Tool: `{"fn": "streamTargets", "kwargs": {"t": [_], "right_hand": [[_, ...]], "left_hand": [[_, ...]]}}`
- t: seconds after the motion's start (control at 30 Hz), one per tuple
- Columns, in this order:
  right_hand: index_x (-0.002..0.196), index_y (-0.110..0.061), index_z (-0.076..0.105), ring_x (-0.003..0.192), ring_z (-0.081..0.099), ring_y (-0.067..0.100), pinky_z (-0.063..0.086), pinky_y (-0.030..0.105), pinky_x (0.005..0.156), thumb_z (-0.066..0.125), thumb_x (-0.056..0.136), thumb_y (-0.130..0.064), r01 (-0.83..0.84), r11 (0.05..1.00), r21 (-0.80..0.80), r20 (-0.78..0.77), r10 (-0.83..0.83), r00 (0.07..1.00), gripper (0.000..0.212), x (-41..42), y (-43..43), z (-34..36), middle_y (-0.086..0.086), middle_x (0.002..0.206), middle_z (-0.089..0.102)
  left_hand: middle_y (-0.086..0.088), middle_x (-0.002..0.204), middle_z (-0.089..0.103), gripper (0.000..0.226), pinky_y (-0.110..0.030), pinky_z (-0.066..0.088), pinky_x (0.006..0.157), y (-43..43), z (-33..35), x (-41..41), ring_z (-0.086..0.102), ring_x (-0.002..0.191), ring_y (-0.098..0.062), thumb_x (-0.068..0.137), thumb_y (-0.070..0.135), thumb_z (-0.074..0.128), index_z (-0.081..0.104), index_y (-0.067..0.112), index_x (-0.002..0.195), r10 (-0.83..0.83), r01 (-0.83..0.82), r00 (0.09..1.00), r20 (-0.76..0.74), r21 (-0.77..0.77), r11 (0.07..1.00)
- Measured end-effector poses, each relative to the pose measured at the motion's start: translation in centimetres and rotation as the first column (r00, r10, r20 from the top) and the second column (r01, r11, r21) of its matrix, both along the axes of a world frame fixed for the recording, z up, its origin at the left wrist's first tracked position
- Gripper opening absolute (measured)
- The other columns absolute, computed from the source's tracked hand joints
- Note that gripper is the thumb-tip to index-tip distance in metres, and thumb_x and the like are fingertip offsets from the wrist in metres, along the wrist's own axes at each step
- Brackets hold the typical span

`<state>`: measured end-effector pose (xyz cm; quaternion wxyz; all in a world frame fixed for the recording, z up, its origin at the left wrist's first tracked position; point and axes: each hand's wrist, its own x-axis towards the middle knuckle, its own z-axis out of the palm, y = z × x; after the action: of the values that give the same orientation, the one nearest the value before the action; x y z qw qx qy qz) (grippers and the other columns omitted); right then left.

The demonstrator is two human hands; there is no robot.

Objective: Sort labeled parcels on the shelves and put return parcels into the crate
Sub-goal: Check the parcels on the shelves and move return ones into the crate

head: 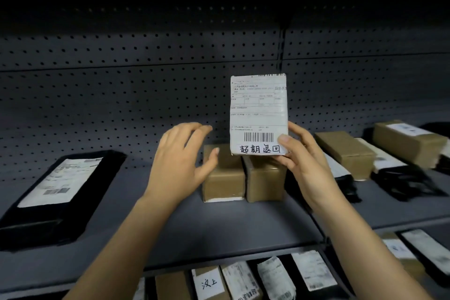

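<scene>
Right hand [304, 161] pinches upright labeled parcel [258, 114]; left hand [180, 153] spread, hovering beside.

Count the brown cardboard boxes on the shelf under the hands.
4. Left centre box and right centre box sit side by side below the held parcel; near right box and far right box lie further right. Others may be hidden.
</scene>
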<state>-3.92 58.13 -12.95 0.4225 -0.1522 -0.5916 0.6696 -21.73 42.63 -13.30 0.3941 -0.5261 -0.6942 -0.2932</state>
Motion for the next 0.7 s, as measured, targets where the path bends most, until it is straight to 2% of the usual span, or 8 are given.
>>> {"fn": "streamTargets", "kwargs": {"t": [0.23,0.4,0.47,0.57,0.7], "right_hand": [[0.124,-0.029,0.058,0.107,0.067,0.01,0.051,0.026,0.085,0.073,0.073,-0.038,0.222,0.974,0.05,0.027,-0.224,0.974,0.055,4.7,-2.1,-0.3,-0.008,0.115,0.071],[0.127,-0.028,0.057,0.109,0.066,0.015,0.05,0.037,0.092,0.077,0.077,-0.037,0.433,0.901,0.015,0.044,-0.433,0.9,0.054,8.1,-6.2,-2.4,-0.003,0.116,0.071],[0.126,-0.032,0.058,0.111,0.065,0.015,0.049,0.041,0.097,0.076,0.078,-0.041,0.516,0.857,0.002,0.08,-0.514,0.854,0.052,10.0,-8.5,-3.8,-0.004,0.117,0.07],[0.123,-0.032,0.06,0.111,0.065,0.017,0.049,0.045,0.097,0.074,0.079,-0.041,0.636,0.772,-0.028,0.11,-0.63,0.769,0.047,13.2,-12.7,-6.5,-0.004,0.116,0.07],[0.125,-0.026,0.06,0.102,0.068,0.012,0.054,0.033,0.088,0.067,0.076,-0.036,0.814,0.575,-0.081,0.187,-0.793,0.579,0.05,18.3,-18.9,-10.1,-0.007,0.106,0.073]], "left_hand": [[-0.003,0.111,0.063,0.037,-0.034,0.035,0.096,2.4,-1.0,2.2,0.051,0.107,-0.023,0.088,0.032,0.059,0.064,0.01,0.117,-0.223,0.223,0.974,0.029,-0.001,0.975],[-0.004,0.111,0.063,0.037,-0.033,0.035,0.095,1.8,-2.1,4.3,0.051,0.107,-0.023,0.088,0.034,0.057,0.065,0.01,0.115,-0.429,0.432,0.902,0.055,-0.047,0.901],[-0.005,0.11,0.063,0.037,-0.034,0.036,0.093,1.2,-3.0,5.5,0.051,0.106,-0.023,0.088,0.033,0.057,0.065,0.009,0.114,-0.522,0.524,0.851,0.053,-0.063,0.849],[-0.006,0.11,0.062,0.036,-0.036,0.039,0.093,0.4,-5.0,8.2,0.053,0.106,-0.024,0.087,0.03,0.06,0.064,0.008,0.116,-0.656,0.659,0.752,0.071,-0.106,0.745],[-0.007,0.11,0.062,0.038,-0.036,0.037,0.093,-0.4,-8.4,13.6,0.053,0.105,-0.025,0.087,0.032,0.056,0.064,0.008,0.115,-0.775,0.785,0.616,0.142,-0.186,0.591]]}}
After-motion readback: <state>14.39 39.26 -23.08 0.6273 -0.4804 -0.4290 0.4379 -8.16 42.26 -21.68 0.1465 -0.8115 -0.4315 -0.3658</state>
